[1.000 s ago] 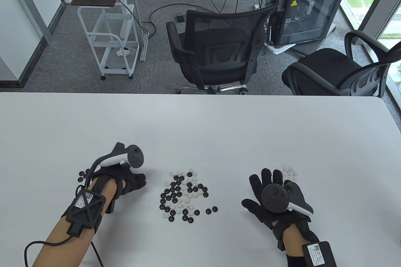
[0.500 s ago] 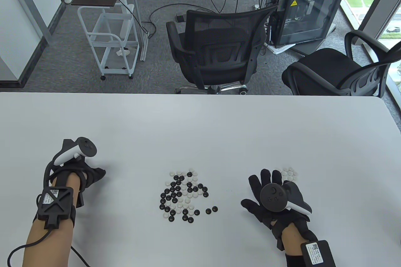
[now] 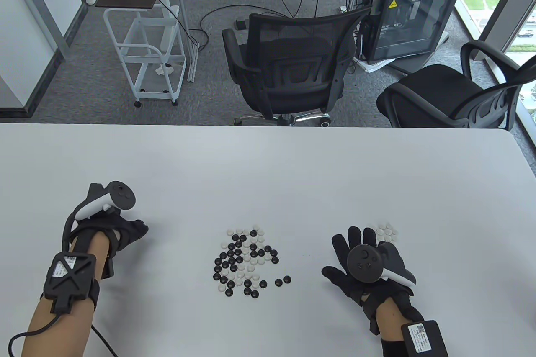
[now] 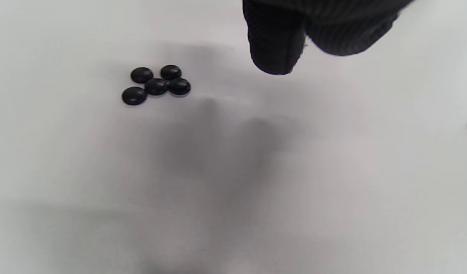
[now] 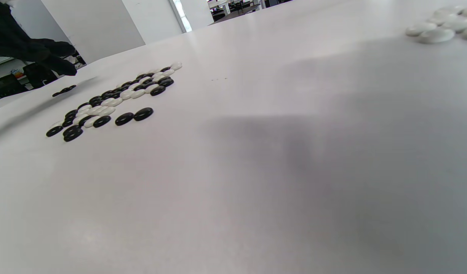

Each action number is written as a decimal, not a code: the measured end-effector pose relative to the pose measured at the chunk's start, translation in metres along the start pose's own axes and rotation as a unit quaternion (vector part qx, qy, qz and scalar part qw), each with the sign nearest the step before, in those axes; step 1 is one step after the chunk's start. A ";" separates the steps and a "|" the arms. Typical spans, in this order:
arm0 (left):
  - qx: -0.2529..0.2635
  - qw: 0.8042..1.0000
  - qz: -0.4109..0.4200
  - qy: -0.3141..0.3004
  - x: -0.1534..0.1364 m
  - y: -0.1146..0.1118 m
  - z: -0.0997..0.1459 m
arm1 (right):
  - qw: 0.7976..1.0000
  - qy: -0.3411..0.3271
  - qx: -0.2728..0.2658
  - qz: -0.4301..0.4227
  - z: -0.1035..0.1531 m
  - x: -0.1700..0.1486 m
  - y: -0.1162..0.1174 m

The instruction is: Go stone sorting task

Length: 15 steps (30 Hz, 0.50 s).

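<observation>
Table view shows the left hand (image 3: pixel 125 231) far out on the left side of the worktop (image 3: pixel 268 173). A second ago it was close to the mixed pile (image 3: pixel 245 260) in the middle; then it swung out to the left, and now it has come back just a little toward the pile. My guess is that it carried a black stone over to the black group (image 4: pixel 155 85) and is heading back for another one.

From the left wrist camera, the left hand's fingertips (image 4: pixel 273 49) hang above the bare worktop with nothing between them that I can see. The fingers look loosely bent. Five black stones sit together just beside them, touching each other.

The right hand (image 3: pixel 360 260) has not moved. It lies flat with its fingers spread out and holds nothing. A small bunch of white stones (image 3: pixel 387 232) sits just past its fingertips.

The stones are small, round and smooth, some black and some white. Most are still mixed in the middle pile, with two black ones a bit apart on its right. So the sorting looks like it has only just begun.
</observation>
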<state>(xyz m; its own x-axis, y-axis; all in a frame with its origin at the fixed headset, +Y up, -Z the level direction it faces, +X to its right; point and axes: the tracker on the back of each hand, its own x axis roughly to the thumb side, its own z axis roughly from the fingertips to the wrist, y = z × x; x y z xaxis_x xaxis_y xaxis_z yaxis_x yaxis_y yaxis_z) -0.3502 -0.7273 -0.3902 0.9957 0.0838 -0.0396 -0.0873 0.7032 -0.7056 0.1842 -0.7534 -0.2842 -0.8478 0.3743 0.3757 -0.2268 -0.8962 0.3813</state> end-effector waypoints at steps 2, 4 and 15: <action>0.000 0.999 -0.038 -0.036 0.028 -0.001 0.006 | 1.000 0.000 0.000 0.000 0.000 0.000 0.000; 0.000 0.995 -0.073 -0.064 0.052 -0.004 0.010 | 1.000 0.000 -0.001 0.000 0.000 0.000 0.000; -0.031 0.970 -0.147 -0.190 0.146 -0.039 0.011 | 1.000 -0.003 -0.009 -0.001 0.002 0.000 -0.002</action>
<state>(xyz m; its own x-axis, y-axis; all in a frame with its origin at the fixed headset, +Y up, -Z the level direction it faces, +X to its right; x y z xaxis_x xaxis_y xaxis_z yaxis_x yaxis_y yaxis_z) -0.2018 -0.7350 -0.3605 0.8925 0.1495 0.4254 0.2120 0.6935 -0.6886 0.1853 -0.7511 -0.2832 -0.8448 0.3776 0.3792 -0.2372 -0.8994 0.3672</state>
